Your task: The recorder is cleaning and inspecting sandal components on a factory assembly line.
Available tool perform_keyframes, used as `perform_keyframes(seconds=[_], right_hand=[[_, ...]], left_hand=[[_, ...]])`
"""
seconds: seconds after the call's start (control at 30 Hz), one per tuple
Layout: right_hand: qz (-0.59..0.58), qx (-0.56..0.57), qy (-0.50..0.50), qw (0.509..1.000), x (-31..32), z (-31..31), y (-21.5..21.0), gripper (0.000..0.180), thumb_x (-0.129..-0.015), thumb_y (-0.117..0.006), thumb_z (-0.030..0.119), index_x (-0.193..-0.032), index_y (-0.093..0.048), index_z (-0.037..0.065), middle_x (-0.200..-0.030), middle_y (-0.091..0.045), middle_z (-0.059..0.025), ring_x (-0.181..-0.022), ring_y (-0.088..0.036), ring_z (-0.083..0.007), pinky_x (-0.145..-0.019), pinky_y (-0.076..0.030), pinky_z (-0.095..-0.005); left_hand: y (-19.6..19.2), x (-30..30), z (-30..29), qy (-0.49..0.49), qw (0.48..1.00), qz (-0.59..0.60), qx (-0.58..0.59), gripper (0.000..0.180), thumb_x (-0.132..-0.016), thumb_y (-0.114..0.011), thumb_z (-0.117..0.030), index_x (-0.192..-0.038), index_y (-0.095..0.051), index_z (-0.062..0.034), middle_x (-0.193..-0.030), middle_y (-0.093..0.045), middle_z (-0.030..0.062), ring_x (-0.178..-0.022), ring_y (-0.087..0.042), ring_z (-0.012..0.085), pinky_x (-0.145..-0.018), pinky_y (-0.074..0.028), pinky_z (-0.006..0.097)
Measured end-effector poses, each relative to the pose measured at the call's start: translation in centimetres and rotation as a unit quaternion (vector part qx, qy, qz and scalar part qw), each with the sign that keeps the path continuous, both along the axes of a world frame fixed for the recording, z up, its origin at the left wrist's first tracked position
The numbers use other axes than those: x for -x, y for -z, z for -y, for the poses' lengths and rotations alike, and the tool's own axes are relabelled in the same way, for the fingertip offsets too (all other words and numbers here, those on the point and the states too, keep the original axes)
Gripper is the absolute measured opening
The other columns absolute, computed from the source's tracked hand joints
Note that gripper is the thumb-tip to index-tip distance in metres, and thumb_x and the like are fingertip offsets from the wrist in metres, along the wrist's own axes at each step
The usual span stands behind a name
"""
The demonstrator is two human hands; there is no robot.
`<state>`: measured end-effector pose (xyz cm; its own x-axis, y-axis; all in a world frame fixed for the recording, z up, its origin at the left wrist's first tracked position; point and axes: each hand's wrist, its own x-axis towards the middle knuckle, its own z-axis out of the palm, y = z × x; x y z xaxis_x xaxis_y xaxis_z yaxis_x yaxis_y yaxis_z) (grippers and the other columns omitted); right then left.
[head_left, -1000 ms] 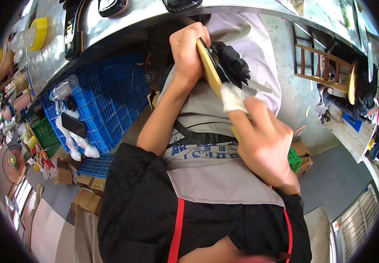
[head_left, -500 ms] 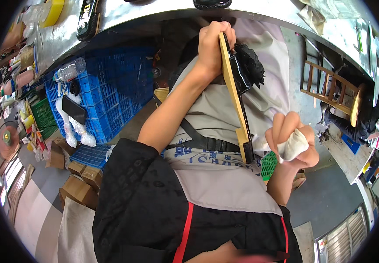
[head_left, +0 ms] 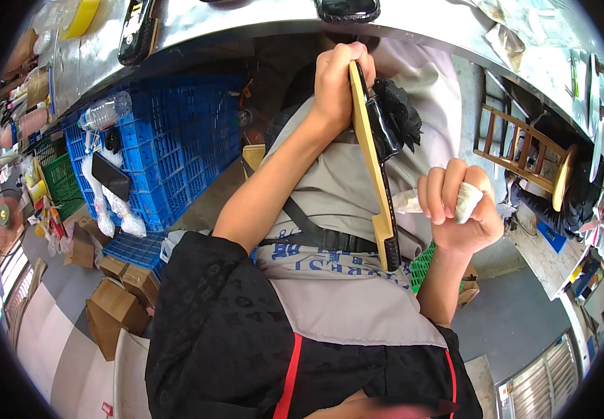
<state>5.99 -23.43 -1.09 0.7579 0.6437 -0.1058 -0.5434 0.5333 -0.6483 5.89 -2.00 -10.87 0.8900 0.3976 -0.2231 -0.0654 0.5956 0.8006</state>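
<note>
Yellow-soled shoe (head_left: 367,140) with a black flower (head_left: 401,115) extends from the left hand (head_left: 337,87), which clamps its far end, perhaps to leave the flower free. Beside it, the right hand (head_left: 455,220) is curled, with pale cloth (head_left: 468,202); whether it touches the shoe or holds something, I cannot tell.

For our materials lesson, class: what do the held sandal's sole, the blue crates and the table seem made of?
Sole: perhaps foam or rubber, matte, evenly tan.
Crates: probably plastic, slightly glossy, moulded lattice walls.
Table: likely metal, shiny, silvery with bright reflections.
</note>
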Motion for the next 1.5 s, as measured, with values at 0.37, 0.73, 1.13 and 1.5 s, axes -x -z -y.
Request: perform_keyframes(seconds=[0.37,0.73,1.13,1.5], right_hand=[[0.071,0.246,-0.071,0.964,1.4,-0.2,-0.1,0.024,-0.086,-0.054,0.019,-0.085,-0.06,-0.005,-0.076,-0.05,-0.0033,-0.066,-0.039,-0.0086,-0.057,-0.028,-0.0258],[0.398,0.304,-0.094,0.861,-0.1,-1.0,1.6,0.027,-0.076,-0.066,-0.011,-0.098,-0.076,0.001,-0.069,-0.053,-0.0008,-0.054,-0.042,-0.0076,-0.049,-0.029,-0.0262],[0.288,0.259,-0.04,0.921,-2.4,-1.8,1.2,0.011,-0.086,-0.07,0.001,-0.097,-0.07,-0.001,-0.079,-0.06,0.0,-0.067,-0.049,-0.0072,-0.056,-0.035,-0.0266],[0.519,0.579,0.408,0.478,-22.9,1.7,-10.7,0.016,-0.099,-0.059,0.012,-0.107,-0.059,-0.001,-0.09,-0.064,-0.0228,-0.081,-0.063,-0.0405,-0.071,-0.049,-0.0435]], left_hand=[[1.5,-0.3,0.2,-0.007,1.0,0.003,0.024,0.04,-0.088,-0.048,-0.031,-0.059,-0.046,-0.0043,-0.058,-0.048,0.0087,-0.056,-0.045,0.0169,-0.058,-0.037,0.03],[3.3,-0.4,0.2,0.011,0.999,0.004,0.038,0.04,-0.091,-0.047,-0.029,-0.061,-0.048,-0.0036,-0.064,-0.05,0.0077,-0.06,-0.046,0.0163,-0.061,-0.038,0.03],[3.9,-0.4,1.3,-0.027,0.998,-0.054,-0.004,0.041,-0.096,-0.053,-0.036,-0.065,-0.047,-0.0105,-0.057,-0.041,0.0001,-0.05,-0.04,0.011,-0.048,-0.031,0.027],[6.7,-0.2,0.6,-0.005,0.999,0.003,-0.033,0.039,-0.095,-0.047,-0.035,-0.067,-0.051,-0.0086,-0.065,-0.049,0.0024,-0.061,-0.047,0.013,-0.06,-0.037,0.028]])
